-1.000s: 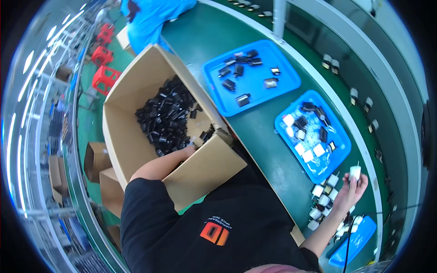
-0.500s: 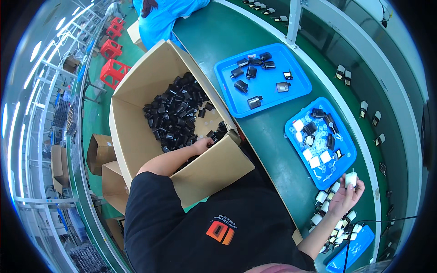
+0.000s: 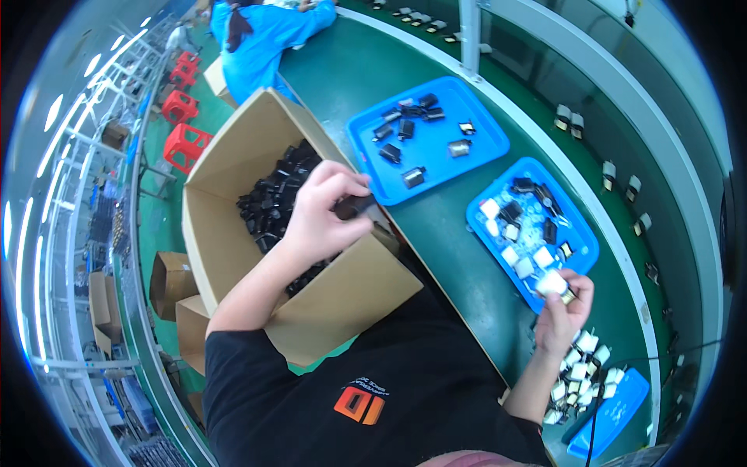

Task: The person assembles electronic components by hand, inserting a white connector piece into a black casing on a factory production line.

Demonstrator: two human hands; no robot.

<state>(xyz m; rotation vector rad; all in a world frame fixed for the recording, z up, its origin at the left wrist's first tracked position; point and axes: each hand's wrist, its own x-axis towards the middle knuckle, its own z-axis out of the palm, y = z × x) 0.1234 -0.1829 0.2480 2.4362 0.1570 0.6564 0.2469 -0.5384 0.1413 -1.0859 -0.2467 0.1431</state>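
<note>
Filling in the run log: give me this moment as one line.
left hand: holds small black plastic part above open cardboard box | right hand: holds small white block part by near blue plastic tray

Left hand [image 3: 319, 214] raised, forearm bare, fingers curled in a closed grip. Right hand [image 3: 564, 307] extended forward, fingers pinched shut.

Box [image 3: 233, 233] left of trays [image 3: 436, 132]
</note>
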